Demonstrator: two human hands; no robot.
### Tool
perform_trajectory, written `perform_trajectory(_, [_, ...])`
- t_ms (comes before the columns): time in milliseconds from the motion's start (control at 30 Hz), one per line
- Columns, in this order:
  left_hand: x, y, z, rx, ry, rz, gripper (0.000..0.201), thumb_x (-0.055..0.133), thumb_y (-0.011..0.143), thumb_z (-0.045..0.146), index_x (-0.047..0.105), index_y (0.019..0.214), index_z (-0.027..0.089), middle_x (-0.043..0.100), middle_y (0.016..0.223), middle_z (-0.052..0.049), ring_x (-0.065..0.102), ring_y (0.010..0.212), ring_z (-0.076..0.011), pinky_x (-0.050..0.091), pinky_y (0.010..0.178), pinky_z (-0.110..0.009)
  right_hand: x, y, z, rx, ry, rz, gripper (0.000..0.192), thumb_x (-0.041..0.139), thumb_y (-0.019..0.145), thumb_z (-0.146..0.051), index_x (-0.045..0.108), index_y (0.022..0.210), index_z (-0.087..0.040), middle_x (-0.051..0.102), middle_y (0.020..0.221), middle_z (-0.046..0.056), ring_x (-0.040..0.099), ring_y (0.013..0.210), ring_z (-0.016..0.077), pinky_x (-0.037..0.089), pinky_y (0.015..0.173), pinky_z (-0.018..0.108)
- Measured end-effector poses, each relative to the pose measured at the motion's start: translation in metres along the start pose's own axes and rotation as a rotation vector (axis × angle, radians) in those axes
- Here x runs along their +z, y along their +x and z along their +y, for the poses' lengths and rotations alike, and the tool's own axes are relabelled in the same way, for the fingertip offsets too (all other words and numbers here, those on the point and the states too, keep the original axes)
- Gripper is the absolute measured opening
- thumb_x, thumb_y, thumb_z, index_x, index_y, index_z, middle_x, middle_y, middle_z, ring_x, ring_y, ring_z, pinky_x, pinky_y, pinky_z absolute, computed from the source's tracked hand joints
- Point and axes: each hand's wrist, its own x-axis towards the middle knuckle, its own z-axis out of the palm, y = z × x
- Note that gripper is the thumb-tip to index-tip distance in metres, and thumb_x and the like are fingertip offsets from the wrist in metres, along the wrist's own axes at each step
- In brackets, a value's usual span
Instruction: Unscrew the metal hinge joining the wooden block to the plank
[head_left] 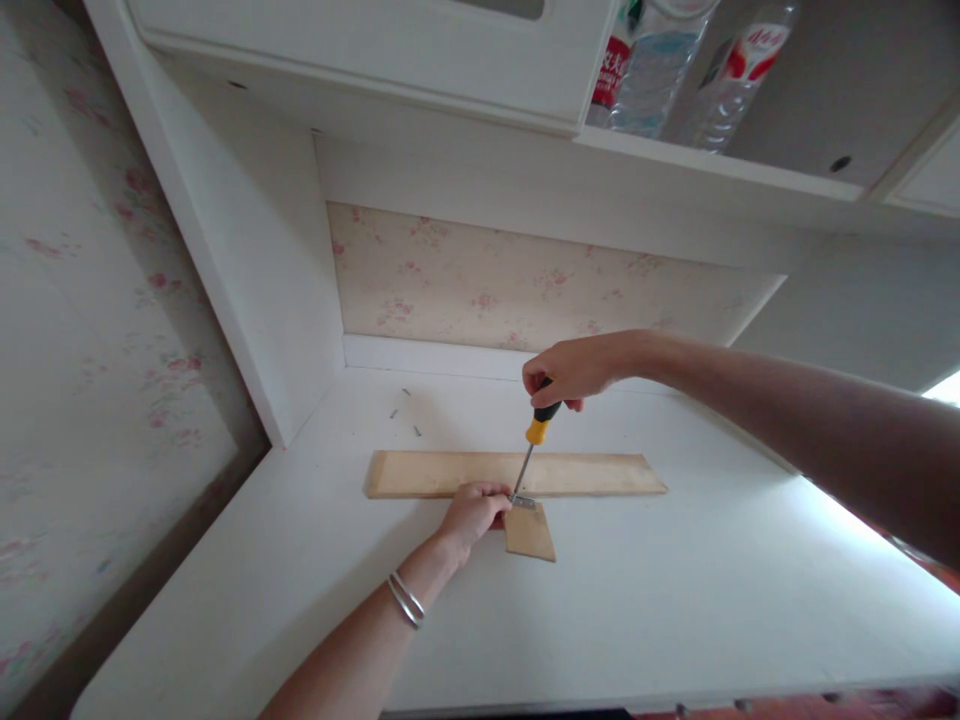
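Note:
My right hand (574, 370) is wrapped round the black and yellow handle of a screwdriver (537, 430). Its shaft slants down to a small metal hinge or bracket (529, 502), whose exact kind I cannot tell. That metal piece lies where a long wooden board (442, 474) meets a short wooden piece (531, 535). At the screwdriver's tip, the fingers of my left hand (472, 515) are pinched together beside the metal piece. What they grip is hidden. A bit of something red shows under that hand.
Several small screws (406, 391) lie on the white desktop (247, 580) behind the long board. A white side panel (247, 250) rises at the left. Overhead is a white cabinet (360, 50), with plastic bottles (739, 75) on its open shelf.

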Motion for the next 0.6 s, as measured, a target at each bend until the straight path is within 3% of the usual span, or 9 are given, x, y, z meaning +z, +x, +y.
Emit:
perform_trajectory(133, [-0.0001, -0.0001, 0.0003, -0.006, 0.002, 0.012, 0.022, 0.061, 0.063, 0.014, 0.068, 0.084, 0.012, 0.069, 0.085, -0.007, 0.063, 0.080, -0.0189, 0.051, 0.071, -0.030, -0.0006, 0.0003, -0.0020, -0.066, 0.054, 0.036, 0.051, 0.066, 0.067, -0.040, 0.054, 0.114, -0.022, 0.064, 0.097, 0.005, 0.060, 0.074, 0.0163, 0.039, 0.059, 0.026])
perform_trajectory(267, [-0.0007, -0.0001, -0.0007, -0.006, 0.000, 0.011, 0.023, 0.062, 0.063, 0.014, 0.068, 0.085, 0.013, 0.069, 0.085, -0.006, 0.063, 0.080, -0.0186, 0.051, 0.072, -0.030, -0.0028, 0.0001, -0.0061, 0.084, 0.055, -0.033, 0.047, 0.046, 0.079, -0.056, 0.061, 0.104, -0.018, 0.066, 0.075, 0.006, 0.060, 0.064, 0.0173, 0.038, 0.057, 0.029])
perform_trajectory(367, [-0.0006, -0.0002, -0.0009, -0.004, 0.012, 0.001, 0.021, 0.061, 0.064, 0.014, 0.068, 0.083, 0.014, 0.069, 0.082, -0.005, 0.063, 0.077, -0.0176, 0.051, 0.070, -0.029, -0.0037, 0.0001, -0.0057, -0.001, 0.001, -0.014, 0.038, 0.057, 0.075, -0.045, 0.062, 0.103, -0.021, 0.068, 0.082, 0.005, 0.061, 0.067, 0.0168, 0.037, 0.058, 0.027])
perform_trajectory(433, [-0.0005, 0.0000, -0.0010, 0.001, 0.018, 0.007, 0.021, 0.060, 0.064, 0.014, 0.068, 0.083, 0.014, 0.069, 0.082, -0.005, 0.063, 0.077, -0.0177, 0.051, 0.070, -0.029, -0.0039, 0.0000, -0.0046, -0.057, 0.029, -0.016, 0.054, 0.064, 0.068, -0.039, 0.055, 0.119, -0.024, 0.068, 0.093, 0.004, 0.062, 0.070, 0.0166, 0.038, 0.059, 0.026])
perform_trajectory(500, [-0.0007, 0.0001, -0.0012, 0.003, 0.017, 0.016, 0.022, 0.061, 0.064, 0.014, 0.068, 0.084, 0.013, 0.069, 0.083, -0.006, 0.063, 0.079, -0.0185, 0.051, 0.070, -0.030, -0.0042, -0.0004, -0.0044, -0.006, 0.065, -0.040, 0.063, 0.063, 0.068, -0.045, 0.050, 0.126, -0.024, 0.068, 0.089, 0.004, 0.063, 0.070, 0.0175, 0.039, 0.060, 0.027])
perform_trajectory(600, [-0.0011, 0.0001, -0.0016, 0.001, 0.015, 0.011, 0.023, 0.062, 0.064, 0.015, 0.068, 0.086, 0.013, 0.069, 0.085, -0.007, 0.063, 0.081, -0.0193, 0.051, 0.071, -0.030, -0.0048, -0.0014, -0.0054, 0.118, 0.063, -0.067, 0.051, 0.049, 0.077, -0.056, 0.060, 0.111, -0.019, 0.068, 0.075, 0.005, 0.062, 0.067, 0.0184, 0.038, 0.060, 0.029])
